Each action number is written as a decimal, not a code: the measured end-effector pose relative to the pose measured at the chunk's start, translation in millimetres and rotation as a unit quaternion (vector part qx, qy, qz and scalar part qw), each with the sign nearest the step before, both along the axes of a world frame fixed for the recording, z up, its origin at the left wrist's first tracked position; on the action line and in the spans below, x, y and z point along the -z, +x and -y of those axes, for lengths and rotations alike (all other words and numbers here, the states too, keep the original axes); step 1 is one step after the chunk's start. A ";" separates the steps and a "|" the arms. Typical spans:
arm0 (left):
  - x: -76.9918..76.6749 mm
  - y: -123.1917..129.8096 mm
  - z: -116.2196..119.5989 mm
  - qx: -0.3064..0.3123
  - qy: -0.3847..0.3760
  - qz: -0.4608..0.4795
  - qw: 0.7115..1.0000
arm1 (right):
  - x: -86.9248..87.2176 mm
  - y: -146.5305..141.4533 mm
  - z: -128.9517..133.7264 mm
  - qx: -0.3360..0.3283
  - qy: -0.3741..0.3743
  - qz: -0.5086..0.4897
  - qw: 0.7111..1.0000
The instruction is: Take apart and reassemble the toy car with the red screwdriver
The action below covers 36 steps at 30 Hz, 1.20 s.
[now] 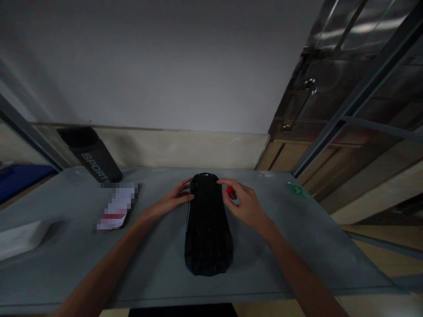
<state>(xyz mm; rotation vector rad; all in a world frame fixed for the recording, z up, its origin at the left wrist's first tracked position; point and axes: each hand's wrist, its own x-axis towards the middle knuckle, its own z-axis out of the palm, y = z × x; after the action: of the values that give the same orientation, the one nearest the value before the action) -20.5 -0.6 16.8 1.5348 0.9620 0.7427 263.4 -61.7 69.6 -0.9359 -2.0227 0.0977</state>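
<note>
Head: left hand (176, 197) and right hand (246, 203), half open, touch black object (208, 224).

A dark SPORT bottle (95, 157) stands on the table (158, 264) behind a lit, pixelated phone (118, 207)

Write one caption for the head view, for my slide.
Two bare hands at the far end of a black object on a grey table.

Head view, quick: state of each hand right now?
Left hand: open, touching the black object.
Right hand: index finger at its far right corner; can't tell whether it grips the red item.
</note>
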 end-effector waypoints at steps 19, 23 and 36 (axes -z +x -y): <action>-2.1 -0.4 1.2 0.002 -0.003 -0.008 1.000 | 1.9 1.0 -0.1 -0.013 0.016 0.016 1.000; -4.1 0.4 2.3 0.002 -0.006 -0.007 1.000 | 2.9 0.1 -0.3 -0.007 0.017 0.005 1.000; 1.2 1.0 -0.8 0.000 0.007 0.008 1.000 | 0.4 2.6 0.2 -0.010 0.007 0.007 1.000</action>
<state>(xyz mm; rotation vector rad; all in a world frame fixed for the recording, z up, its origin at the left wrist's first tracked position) -19.5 0.2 15.6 1.5389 0.9466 0.7614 266.0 -61.9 69.2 -0.9100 -2.0425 0.0884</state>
